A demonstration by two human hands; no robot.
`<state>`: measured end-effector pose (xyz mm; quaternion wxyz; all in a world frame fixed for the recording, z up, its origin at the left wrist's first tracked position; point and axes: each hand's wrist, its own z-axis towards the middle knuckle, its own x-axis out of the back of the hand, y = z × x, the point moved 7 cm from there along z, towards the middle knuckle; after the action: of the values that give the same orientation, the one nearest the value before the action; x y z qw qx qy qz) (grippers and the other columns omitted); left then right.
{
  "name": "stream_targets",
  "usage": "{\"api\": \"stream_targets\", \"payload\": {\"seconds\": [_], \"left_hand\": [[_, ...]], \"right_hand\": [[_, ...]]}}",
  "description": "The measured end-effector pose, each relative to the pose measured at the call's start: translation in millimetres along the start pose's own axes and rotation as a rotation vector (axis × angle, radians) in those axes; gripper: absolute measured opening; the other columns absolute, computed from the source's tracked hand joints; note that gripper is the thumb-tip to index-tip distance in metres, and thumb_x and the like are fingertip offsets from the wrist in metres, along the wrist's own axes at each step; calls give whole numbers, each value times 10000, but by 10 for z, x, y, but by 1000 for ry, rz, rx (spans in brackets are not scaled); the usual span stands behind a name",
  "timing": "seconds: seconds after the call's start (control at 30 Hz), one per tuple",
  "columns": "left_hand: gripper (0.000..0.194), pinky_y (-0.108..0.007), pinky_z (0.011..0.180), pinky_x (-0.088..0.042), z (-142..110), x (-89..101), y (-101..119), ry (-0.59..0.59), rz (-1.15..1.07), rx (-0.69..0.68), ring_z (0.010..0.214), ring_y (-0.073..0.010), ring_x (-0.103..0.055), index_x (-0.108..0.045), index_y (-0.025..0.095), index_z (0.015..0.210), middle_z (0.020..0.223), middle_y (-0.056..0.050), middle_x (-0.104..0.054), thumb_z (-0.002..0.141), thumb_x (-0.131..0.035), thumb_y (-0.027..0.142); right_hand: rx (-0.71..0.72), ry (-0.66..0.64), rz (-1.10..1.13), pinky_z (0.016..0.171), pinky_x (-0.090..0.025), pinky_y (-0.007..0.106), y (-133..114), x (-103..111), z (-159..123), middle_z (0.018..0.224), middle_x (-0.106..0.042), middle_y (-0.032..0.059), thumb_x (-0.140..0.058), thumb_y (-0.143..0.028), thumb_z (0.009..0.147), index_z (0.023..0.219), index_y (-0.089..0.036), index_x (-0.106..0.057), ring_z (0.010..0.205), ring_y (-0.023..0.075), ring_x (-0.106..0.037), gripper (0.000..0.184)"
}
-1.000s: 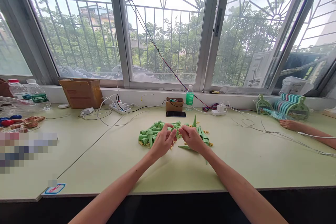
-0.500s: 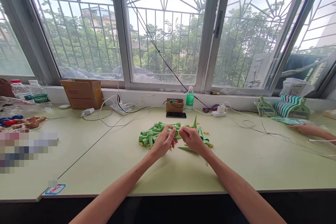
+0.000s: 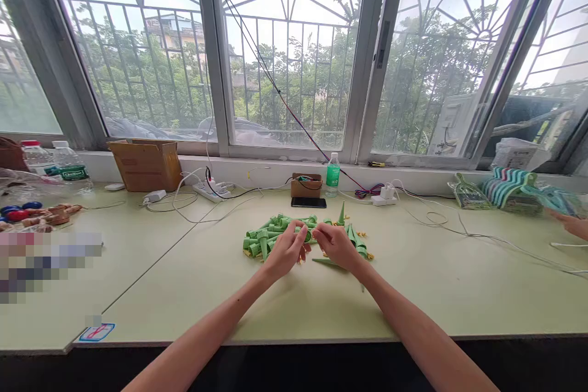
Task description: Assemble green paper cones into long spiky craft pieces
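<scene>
My left hand [image 3: 288,246] is closed around a green plastic tube [image 3: 309,235], its open round end turned toward my right hand. Just to the right, the fingers of my right hand [image 3: 337,246] are pinched together; whatever is between them is too small to make out. Behind and left of the hands lies a pile of green plastic tubes [image 3: 264,234]. Several green cones [image 3: 353,236] lie around the right hand, one standing upright and one flat in front of it. Small yellow pieces [image 3: 362,234] are scattered among them.
A black phone [image 3: 309,202], a small cardboard box [image 3: 306,185] and a water bottle [image 3: 332,173] stand behind the pile. Power strips [image 3: 212,191] and loose cables run along the back. At right are packed dustpan-like items [image 3: 512,190] and another person's hand [image 3: 569,222].
My two hands have hardly moved. At the far right, the other person's hand has shifted right and back with a clear-wrapped bluish item.
</scene>
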<state>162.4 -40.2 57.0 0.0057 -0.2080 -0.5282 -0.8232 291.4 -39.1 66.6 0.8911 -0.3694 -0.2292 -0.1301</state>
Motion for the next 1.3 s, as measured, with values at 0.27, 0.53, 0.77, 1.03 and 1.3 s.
{"api": "stream_targets", "payload": {"seconds": [0.27,0.53,0.77,1.03,1.3], "left_hand": [[369,-239,492,-437,-4,10,11,18,1,14,489,-161,-598,-476,216,985,546,22,-621,910,-398,569],[351,-233,497,-437,-7,16,33,20,14,14,451,-138,-555,-467,216,959,538,28,-620,928,-364,551],[324,-233,511,-447,-9,14,37,9,33,4,500,-152,-593,-463,222,948,587,18,-643,925,-379,533],[309,-229,504,-437,-17,2,41,-4,35,-8,488,-141,-573,-457,218,960,580,21,-636,929,-373,515],[303,-230,509,-435,-11,5,17,-17,52,-21,503,-141,-579,-455,215,995,608,15,-640,935,-369,499]], "right_hand": [[-2,-15,18,536,-313,229,-24,-3,-6,541,-477,-36,-449,-354,952,681,-179,-504,512,99,-394,327],[-1,-31,33,518,-303,233,-16,-19,-17,530,-481,-37,-463,-348,947,696,-181,-516,497,99,-393,306],[2,-29,15,519,-299,239,-24,-15,-12,527,-491,-35,-469,-325,944,690,-183,-509,496,102,-403,294],[1,-27,17,518,-296,239,-20,-15,-7,524,-479,-38,-467,-326,946,672,-191,-462,497,102,-400,306],[-8,-28,23,516,-298,236,11,-30,-9,527,-475,-41,-456,-324,952,670,-195,-443,491,99,-392,310]]}}
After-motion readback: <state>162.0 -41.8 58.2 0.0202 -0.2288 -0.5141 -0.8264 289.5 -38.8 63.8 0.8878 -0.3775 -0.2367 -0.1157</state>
